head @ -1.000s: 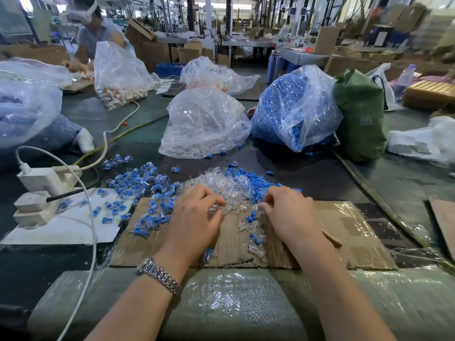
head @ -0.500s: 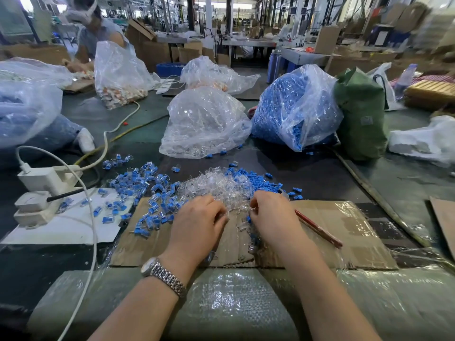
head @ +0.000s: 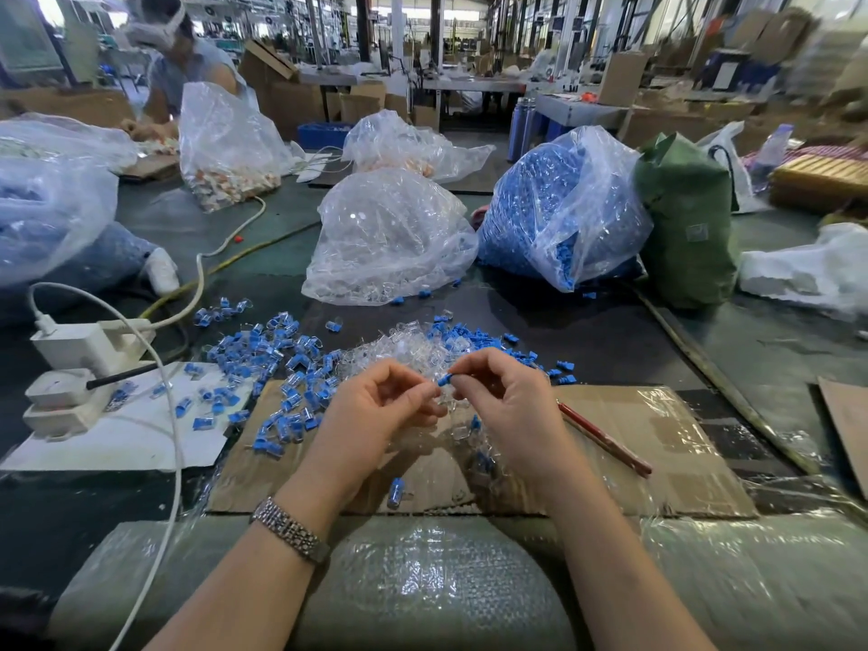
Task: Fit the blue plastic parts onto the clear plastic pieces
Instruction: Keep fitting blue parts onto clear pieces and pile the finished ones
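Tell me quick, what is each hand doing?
Left hand: pinched shut, likely on a clear piece, too see-through to be sure.
Right hand: shut on the blue part.

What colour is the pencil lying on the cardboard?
Red, seen in the head view: the pencil lies right of the right hand.

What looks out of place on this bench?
A red pencil lies on the cardboard beside the right hand, odd among plastic parts. One blue part sits alone near the cardboard's front edge.
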### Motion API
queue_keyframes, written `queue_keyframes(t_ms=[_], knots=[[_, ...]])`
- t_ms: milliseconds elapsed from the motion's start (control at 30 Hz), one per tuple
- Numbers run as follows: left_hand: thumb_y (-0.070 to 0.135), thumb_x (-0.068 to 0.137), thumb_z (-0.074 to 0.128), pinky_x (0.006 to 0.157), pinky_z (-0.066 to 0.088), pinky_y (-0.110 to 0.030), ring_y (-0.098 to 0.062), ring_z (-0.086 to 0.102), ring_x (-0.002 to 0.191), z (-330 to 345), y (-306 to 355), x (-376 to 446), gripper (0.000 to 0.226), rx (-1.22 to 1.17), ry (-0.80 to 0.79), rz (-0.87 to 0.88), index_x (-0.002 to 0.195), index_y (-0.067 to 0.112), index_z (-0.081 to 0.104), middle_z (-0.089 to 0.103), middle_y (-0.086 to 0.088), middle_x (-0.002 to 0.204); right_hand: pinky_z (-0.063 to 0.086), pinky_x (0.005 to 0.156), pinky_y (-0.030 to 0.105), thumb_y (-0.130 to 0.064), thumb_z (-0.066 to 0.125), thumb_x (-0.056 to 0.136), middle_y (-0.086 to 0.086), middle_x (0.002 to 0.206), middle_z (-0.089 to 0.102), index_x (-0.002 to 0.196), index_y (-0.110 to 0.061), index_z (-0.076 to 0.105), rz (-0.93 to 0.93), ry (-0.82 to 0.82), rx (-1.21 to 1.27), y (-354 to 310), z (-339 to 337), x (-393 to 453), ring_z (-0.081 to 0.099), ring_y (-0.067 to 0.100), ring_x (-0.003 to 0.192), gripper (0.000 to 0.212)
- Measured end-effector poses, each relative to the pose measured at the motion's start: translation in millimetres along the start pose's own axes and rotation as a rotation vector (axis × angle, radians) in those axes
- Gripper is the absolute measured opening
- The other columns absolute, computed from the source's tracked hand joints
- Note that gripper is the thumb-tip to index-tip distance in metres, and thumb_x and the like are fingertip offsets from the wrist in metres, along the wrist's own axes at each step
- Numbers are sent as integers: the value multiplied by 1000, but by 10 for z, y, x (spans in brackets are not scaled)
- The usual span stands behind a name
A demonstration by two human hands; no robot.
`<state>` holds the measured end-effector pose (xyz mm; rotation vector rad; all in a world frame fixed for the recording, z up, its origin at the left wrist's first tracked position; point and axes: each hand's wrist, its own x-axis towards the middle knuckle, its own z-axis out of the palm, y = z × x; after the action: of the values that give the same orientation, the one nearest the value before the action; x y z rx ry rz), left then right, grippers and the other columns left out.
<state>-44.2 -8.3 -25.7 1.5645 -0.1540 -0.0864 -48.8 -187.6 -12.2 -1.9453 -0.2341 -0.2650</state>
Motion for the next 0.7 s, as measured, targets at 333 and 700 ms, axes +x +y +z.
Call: queue_keyframes(t_ms=[333,700], knots=[[26,80,78,75,62,-27,-34,76,92,-14,30,-10,36,-201,-46,-57,103,0,69,76,-21,97,56,78,27,-13,68,95,-11,86,69,94,-27,68,-88,-88,-83,38,39,-35,66,6,84,14],[7,81,76,80,62,-28,-33,74,100,-77,24,-9,22,-311,-145,-142,102,5,77,74,-25,108,53,75,22,-20,66,97,-14,90,65,91,-36,61,-121,-92,-120,107,41,-17,64,7,86,18]])
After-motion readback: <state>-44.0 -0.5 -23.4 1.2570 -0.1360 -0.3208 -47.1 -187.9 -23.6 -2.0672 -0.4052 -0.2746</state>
